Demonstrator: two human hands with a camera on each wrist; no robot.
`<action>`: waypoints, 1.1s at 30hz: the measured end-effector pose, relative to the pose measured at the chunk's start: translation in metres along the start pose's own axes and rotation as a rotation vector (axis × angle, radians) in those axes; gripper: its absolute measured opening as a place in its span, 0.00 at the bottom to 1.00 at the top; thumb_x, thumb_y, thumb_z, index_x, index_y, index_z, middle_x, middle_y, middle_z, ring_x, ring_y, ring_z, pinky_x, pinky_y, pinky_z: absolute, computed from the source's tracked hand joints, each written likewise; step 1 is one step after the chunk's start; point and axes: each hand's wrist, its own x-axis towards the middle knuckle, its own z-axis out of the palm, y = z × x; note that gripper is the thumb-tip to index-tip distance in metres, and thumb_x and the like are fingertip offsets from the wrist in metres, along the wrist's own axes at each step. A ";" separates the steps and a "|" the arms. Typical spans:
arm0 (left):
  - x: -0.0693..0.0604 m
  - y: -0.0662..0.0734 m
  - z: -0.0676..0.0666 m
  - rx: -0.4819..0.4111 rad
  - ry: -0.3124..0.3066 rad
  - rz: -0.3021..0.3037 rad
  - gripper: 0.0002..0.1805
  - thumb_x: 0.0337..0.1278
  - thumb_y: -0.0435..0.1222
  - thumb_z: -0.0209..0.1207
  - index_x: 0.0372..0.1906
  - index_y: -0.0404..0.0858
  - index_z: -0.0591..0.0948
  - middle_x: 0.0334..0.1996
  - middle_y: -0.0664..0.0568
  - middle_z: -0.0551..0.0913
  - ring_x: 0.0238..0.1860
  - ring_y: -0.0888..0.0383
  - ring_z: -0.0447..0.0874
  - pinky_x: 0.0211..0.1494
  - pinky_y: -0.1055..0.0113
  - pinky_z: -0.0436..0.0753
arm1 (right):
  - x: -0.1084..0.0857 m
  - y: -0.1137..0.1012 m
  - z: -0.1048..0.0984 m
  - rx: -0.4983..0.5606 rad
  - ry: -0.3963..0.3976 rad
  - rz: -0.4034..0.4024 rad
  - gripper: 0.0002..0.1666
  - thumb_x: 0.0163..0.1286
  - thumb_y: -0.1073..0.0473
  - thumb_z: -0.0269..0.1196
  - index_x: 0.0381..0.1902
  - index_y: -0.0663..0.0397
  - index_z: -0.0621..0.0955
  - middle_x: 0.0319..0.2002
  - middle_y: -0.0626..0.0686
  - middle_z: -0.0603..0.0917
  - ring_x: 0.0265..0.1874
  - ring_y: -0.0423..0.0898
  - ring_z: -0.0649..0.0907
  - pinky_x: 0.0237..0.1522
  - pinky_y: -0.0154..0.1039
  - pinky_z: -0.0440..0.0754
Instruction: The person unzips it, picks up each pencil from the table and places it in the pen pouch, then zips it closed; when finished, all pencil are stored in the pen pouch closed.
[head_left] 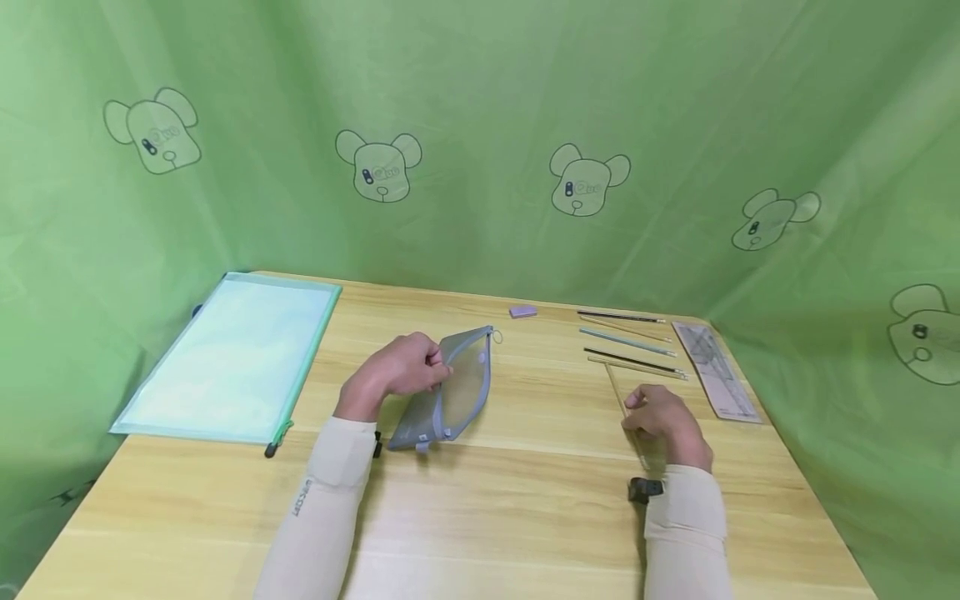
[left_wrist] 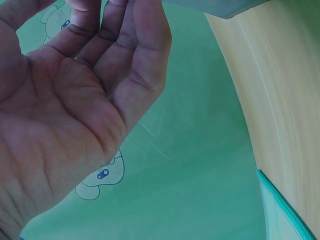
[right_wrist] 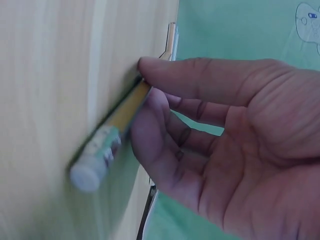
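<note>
My left hand (head_left: 401, 367) pinches the upper edge of a grey zip pouch (head_left: 468, 383), whose mouth gapes toward the right. In the left wrist view only a corner of the pouch (left_wrist: 225, 7) shows, and the fingertips are cut off at the top. On the right, my right hand (head_left: 663, 421) pinches a yellow wooden pencil (right_wrist: 129, 107) between thumb and forefinger, low over the table. The pencil's white eraser end (right_wrist: 86, 175) points toward the wrist camera. Beyond that hand lie several pencils (head_left: 630, 336) in a loose row, dark, wood-coloured and blue-green.
A mint-edged zip folder (head_left: 232, 358) lies at the left of the wooden table (head_left: 480, 517). A purple eraser (head_left: 522, 312) sits near the back edge. At the right edge is a flat clear pack of rulers (head_left: 717, 372). Green curtain (head_left: 480, 83) surrounds the table.
</note>
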 end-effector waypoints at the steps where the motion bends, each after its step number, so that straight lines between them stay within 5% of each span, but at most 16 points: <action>1: 0.000 0.000 0.000 -0.001 0.001 -0.001 0.23 0.76 0.40 0.62 0.20 0.46 0.71 0.23 0.57 0.79 0.23 0.62 0.66 0.29 0.69 0.67 | 0.000 -0.002 0.001 0.002 -0.001 -0.005 0.20 0.62 0.66 0.69 0.51 0.63 0.79 0.39 0.58 0.83 0.38 0.52 0.82 0.39 0.41 0.77; 14: -0.001 -0.001 -0.002 -0.006 0.008 0.000 0.22 0.76 0.40 0.62 0.21 0.45 0.72 0.24 0.56 0.80 0.24 0.62 0.67 0.28 0.69 0.67 | 0.001 -0.034 0.020 0.000 -0.080 -0.093 0.23 0.62 0.74 0.70 0.53 0.66 0.76 0.46 0.64 0.80 0.33 0.50 0.84 0.36 0.41 0.86; 23: -0.002 -0.001 -0.003 -0.006 0.011 -0.003 0.23 0.76 0.40 0.62 0.20 0.46 0.71 0.24 0.57 0.79 0.23 0.62 0.67 0.28 0.69 0.67 | 0.003 -0.045 0.029 -0.031 -0.056 -0.126 0.24 0.58 0.74 0.68 0.53 0.65 0.76 0.44 0.61 0.82 0.33 0.49 0.82 0.35 0.40 0.82; 33: -0.002 0.000 -0.004 -0.009 0.018 0.006 0.23 0.76 0.39 0.62 0.20 0.46 0.72 0.23 0.57 0.79 0.23 0.62 0.66 0.28 0.69 0.66 | 0.002 -0.054 0.029 0.081 -0.093 -0.203 0.20 0.67 0.70 0.69 0.54 0.67 0.77 0.42 0.59 0.83 0.37 0.49 0.82 0.39 0.39 0.83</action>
